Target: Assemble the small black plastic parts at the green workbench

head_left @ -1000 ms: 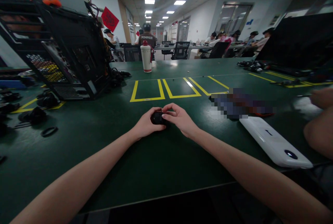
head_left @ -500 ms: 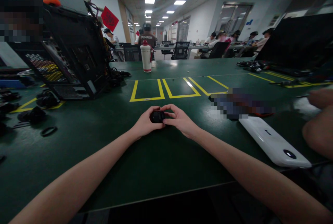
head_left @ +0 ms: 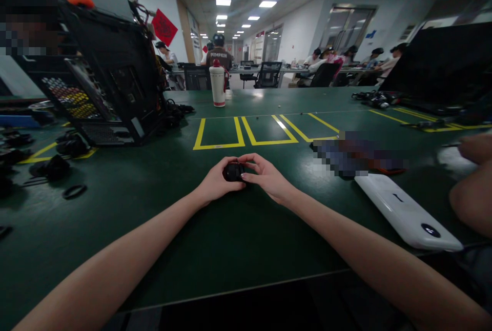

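Two bare hands are meeting over a green tabletop (head_left: 238,249) in this single head-worn view, looking forward and down. The left hand (head_left: 213,182) is cupping a small black rounded part (head_left: 232,171), its thumb lying along the near side and its fingers curling around the far side. The right hand (head_left: 269,180) is coming in from the other side, thumb and forefinger closing narrowly on the part's right end. The part is sitting between the hands, close to the tabletop; whether it is touching the surface I cannot tell, and its exact kind is hidden by the fingers.

The step in hand, as I am judging it, is two-handed handling: the left seems to be steadying while the right is working at one end. A next move would be calling for a firm left hold and light, well-aligned right fingertips, since the part is small and dark.

Beyond the hands, yellow tape outlines (head_left: 219,147) are marking the surface. On the left, a black ring (head_left: 69,197) is lying near loose black parts (head_left: 52,168), below an open computer case (head_left: 123,85). A white tumbler (head_left: 218,90) is standing upright farther back. On the right, a white slab-shaped device (head_left: 400,208) is lying near another person's arm (head_left: 471,198).
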Demonstrator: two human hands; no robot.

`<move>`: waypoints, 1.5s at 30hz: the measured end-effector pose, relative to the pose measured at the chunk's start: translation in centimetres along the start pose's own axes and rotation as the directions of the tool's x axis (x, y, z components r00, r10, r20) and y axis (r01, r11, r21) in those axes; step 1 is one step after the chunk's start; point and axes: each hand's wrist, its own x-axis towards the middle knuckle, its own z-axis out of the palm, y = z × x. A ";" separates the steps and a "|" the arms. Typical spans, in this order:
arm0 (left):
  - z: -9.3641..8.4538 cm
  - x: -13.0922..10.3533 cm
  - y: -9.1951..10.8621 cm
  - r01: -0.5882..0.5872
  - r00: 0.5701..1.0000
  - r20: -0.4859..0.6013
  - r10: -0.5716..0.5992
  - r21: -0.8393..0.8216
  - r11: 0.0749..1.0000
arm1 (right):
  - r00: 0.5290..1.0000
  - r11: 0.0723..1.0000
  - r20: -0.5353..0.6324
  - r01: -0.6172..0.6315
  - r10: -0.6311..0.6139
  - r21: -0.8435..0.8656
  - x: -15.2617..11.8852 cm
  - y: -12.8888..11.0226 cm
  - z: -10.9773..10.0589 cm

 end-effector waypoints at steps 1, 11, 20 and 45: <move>0.0 0.0 0.0 0.002 1.000 0.000 -0.002 0.003 1.000 | 1.000 1.000 -0.001 -0.009 0.009 0.007 0.0 0.0 0.0; -0.1 -0.1 0.1 0.005 1.000 0.003 -0.005 0.014 1.000 | 1.000 1.000 -0.031 0.001 -0.001 0.006 0.1 0.0 0.1; -0.1 -0.2 0.5 0.041 0.999 0.003 -0.041 0.001 0.999 | 0.997 0.996 -0.007 -0.082 0.082 -0.034 -0.1 -0.3 -0.1; -0.1 -0.1 0.3 0.028 1.000 0.009 -0.028 0.005 1.000 | 1.000 1.000 0.007 -0.029 0.029 -0.006 0.1 -0.5 0.1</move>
